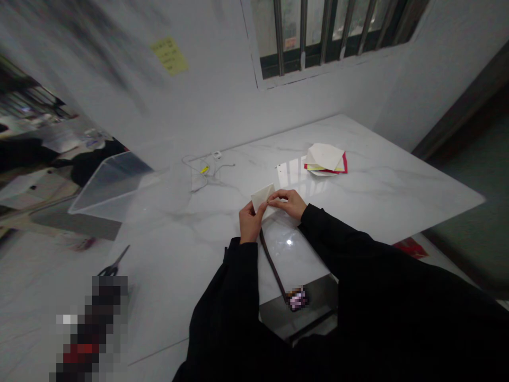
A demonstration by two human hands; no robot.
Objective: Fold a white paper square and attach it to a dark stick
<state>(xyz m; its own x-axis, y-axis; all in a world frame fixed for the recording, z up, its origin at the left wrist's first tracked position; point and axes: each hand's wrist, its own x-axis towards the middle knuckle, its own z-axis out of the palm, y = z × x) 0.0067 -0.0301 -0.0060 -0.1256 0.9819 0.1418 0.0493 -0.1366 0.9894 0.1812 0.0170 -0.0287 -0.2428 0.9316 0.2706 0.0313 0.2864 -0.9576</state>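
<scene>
Cream folded paper [261, 194] between hands [249, 223]

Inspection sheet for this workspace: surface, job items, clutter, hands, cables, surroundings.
Surface: white marbled table, reflecting light.
Job's things: pale folded paper, held above the table.
Clutter: paper stack with red edges, scissors, translucent bin at picture left.
Hands: left hand and right hand both pinch the paper.
Cables: yellow-tagged thin cord near the wall; type unclear. Dark strap near the left sleeve.
Surroundings: barred window, yellow note on the wall; far left blurred.
</scene>
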